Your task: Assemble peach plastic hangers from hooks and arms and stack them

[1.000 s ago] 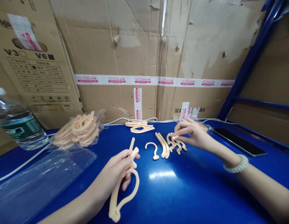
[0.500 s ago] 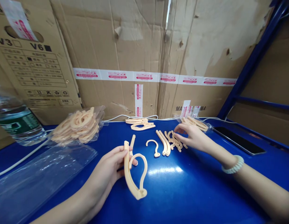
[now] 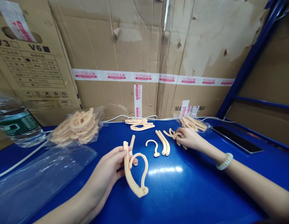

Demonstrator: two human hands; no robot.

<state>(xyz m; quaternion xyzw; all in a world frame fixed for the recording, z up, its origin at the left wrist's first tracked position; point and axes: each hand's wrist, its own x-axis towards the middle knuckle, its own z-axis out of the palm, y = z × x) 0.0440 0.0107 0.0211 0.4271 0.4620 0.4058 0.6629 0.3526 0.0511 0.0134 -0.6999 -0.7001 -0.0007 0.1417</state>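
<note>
A: Where was the left hand [image 3: 116, 165]?

B: Nearer than the loose hook [image 3: 156, 154] and to its left. Thumb and fingers pinched a hooked hanger part [image 3: 129, 180]: pale curved arm, with a hook joined at its low end.

A: Right hand [image 3: 189, 137]?

B: Right of the loose hook, fingers bent down over a pile of small curved pieces [image 3: 171, 135]. Couldn't tell whether they gripped one. Pale bracelet [image 3: 225, 161] on that wrist.

A: Other parts?

B: Two curved arms [image 3: 167, 147] just right of the loose hook; a single piece [image 3: 132, 142] to its left, partly hidden by the left fingers; flat pieces [image 3: 136, 121] beyond it. Bagged pieces lay on both sides, a big bag [image 3: 76, 127] left, a smaller bag [image 3: 193, 123] beyond to the right.

A: Writing?

B: Carton [image 3: 39, 87], beyond the loose hook, far left: "V3" by an outlined box, "V6" by a filled black one; printed grid beneath, too small to read. Cardboard wall [image 3: 116, 53] behind the loose hook: "MA", tape strips, then "INA". White tape [image 3: 153, 76] across it bore red labels, illegible. Bottle [image 3: 20, 124], far left of the loose hook: green label, wording blurred.
</note>
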